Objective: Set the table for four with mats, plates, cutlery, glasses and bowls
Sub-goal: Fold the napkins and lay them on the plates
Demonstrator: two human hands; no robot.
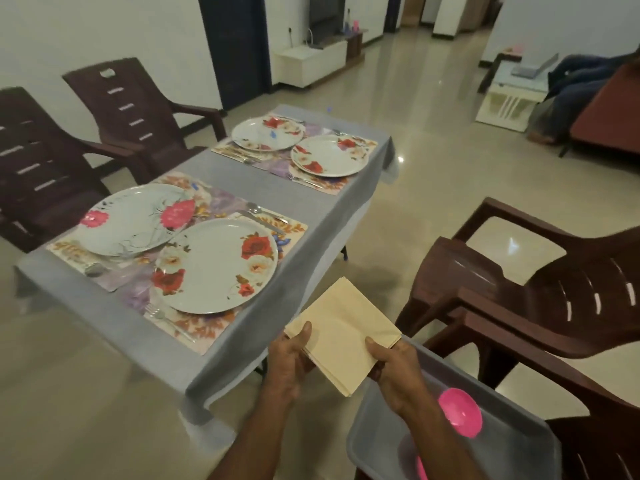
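Four plates already sit on mats on the worktop, left of centre. Your left hand and right hand each pinch the napkins, low centre. Peel off one at a time, keeping the folds flat.

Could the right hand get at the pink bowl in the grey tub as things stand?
Probably not at once: the right hand and the left hand both hold the folded napkins. The pink bowl lies uncovered in the grey tub right beside that wrist.
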